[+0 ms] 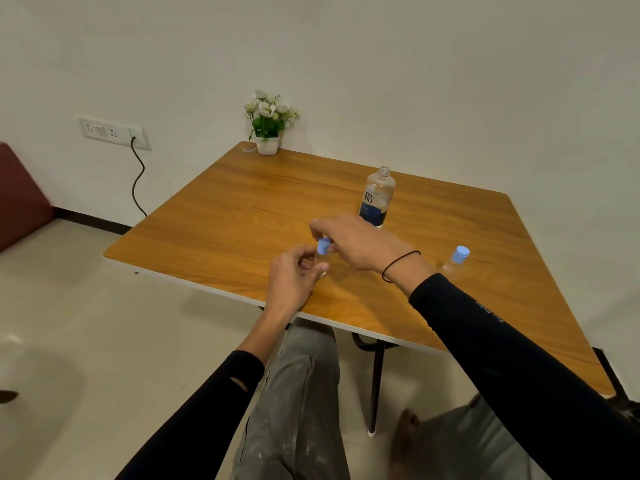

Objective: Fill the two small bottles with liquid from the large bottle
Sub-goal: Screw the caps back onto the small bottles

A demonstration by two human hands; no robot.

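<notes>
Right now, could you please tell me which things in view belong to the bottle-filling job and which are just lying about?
Part of the job:
- large bottle, uncapped
- small bottle, held by left hand
- its blue cap, pinched by right hand
- second small bottle, capped

Just lying about:
- flower pot
- wall socket panel

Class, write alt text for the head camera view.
Both hands work a small bottle's blue cap: left hand holds the bottle, right hand pinches the cap. An open large bottle and a second capped small bottle stand on the wooden table.
</notes>
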